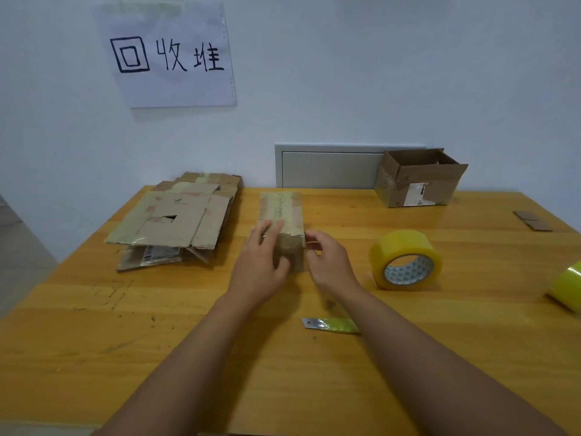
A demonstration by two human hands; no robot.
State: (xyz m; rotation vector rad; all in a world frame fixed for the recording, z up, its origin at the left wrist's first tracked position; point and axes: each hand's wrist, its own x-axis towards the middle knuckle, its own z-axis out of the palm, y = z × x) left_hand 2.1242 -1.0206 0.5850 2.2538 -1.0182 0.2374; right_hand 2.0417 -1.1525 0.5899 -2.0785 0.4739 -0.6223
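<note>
Two hands on one taped box (281, 212), mid-surface, long axis pointing away from the camera. It's a small cardboard cuboid with glossy clear tape wrapped over the top, yellow-green where the layers stack, and wrinkled at the near end.

Left hand (261, 265): grip loose, fingers near straight and laid flat over the near top edge, palm against the near left side.

Right hand (330, 262): grip tight, fingertips curled and pinching at the near right top corner. Can't tell whether it has tape or cardboard.

The surface (125, 341) is varnished yellow wood planks, scuffed near the left.

- Flattened cardboard stack (176, 221), left of the box and near it: creased sheets, tape strips, one torn rectangular hole in the top sheet.
- Tape roll (405, 259), right of the hands, stands on its rim: translucent yellow, with a white core printed in a triangle pattern.
- Second roll (567, 287), cut off by the right edge.
- Blade segment (330, 325) lies flat nearer the camera: grey metal tip, the rest wrapped in greenish tape.
- Open carton (418, 180), far right by the wall: flaps up, white label on the front.
- Cardboard scrap (533, 220), flat, far right.
- Paper sign (169, 55) on the white wall, hand-inked characters.
</note>
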